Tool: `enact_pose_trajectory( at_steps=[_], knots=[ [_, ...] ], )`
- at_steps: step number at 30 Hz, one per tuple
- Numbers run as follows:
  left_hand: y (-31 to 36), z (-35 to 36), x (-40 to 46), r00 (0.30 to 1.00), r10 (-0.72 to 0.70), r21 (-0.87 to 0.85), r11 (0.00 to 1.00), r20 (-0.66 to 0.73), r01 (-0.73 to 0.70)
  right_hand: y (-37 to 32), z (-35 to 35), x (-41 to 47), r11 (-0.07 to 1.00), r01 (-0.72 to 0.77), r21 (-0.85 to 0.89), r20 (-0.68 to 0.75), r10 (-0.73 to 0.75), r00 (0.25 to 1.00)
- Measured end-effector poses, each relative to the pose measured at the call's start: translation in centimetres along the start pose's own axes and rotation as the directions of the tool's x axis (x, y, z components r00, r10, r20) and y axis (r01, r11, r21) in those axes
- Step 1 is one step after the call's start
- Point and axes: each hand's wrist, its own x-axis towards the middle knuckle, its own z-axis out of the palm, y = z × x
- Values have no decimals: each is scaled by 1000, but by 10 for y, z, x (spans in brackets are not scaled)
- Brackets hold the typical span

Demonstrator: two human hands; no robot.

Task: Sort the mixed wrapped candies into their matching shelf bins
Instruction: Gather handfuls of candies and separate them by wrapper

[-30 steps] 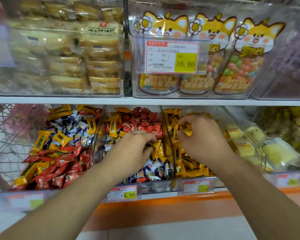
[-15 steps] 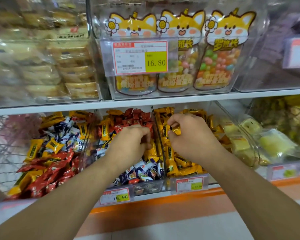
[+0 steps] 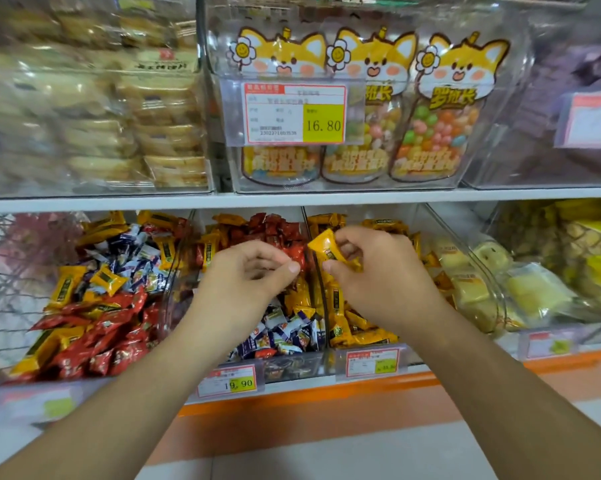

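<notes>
Two hands hovered over the clear plastic divider [image 3: 321, 282] between bins: the right hand [image 3: 375, 271] pinched a yellow wrapped candy [image 3: 326, 249] above it; the left hand [image 3: 250, 275], just beside, curled loosely, its hold unclear.

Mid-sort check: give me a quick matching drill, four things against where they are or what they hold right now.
Things:
1. right hand
2. left hand
3. 16.80 tag
4. 19.90 tag

Places or states:
A. upper shelf bin front
B. pinching a yellow candy
C. lower shelf edge, below the middle bin
D. fingers at a red candy

Pairs: 1-B, 2-D, 3-A, 4-C
</notes>
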Motion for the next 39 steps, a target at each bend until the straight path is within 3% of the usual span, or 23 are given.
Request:
enact_pose_trajectory(
  at_steps=[2, 4, 7, 14, 18, 21, 26, 31, 36, 39],
  knots=[
    [-13, 0, 8, 997, 41, 291, 955, 61, -57, 10, -9, 0, 986, -98, -136, -40, 93, 995],
    [-25, 3, 15, 987, 32, 536, 837, 157, -112, 17, -13, -3, 975, -155, -158, -76, 144, 987],
    [-39, 10, 23, 974, 30, 682, 709, 226, -180, 20, -8, -12, 980, -165, -112, -93, 155, 984],
    [-40, 13, 29, 973, 79, 611, 766, 218, -199, 16, 9, -16, 985, -160, -67, -52, 157, 986],
    [-46, 10, 27, 969, 177, 555, 795, 176, -246, 9, 12, -12, 990, -130, -57, -52, 127, 991],
    [-40, 3, 26, 977, 209, 432, 878, 44, -207, 6, 13, -10, 993, -111, -38, -55, 109, 993],
    [-28, -11, 25, 977, 112, 183, 980, -180, -78, -5, 21, -6, 999, -15, -33, -22, 15, 1000],
    [-22, -19, 24, 975, 64, -25, 997, -214, -71, -29, 42, -1, 999, 49, -12, 77, -48, 996],
    [-17, -22, 18, 987, 25, -108, 993, -156, -42, -23, 33, 3, 999, 18, -32, -105, -21, 994],
    [-17, -25, 18, 989, 1, -102, 995, -150, -17, 1, 13, 7, 989, -85, -121, -198, 60, 978]
  ],
)
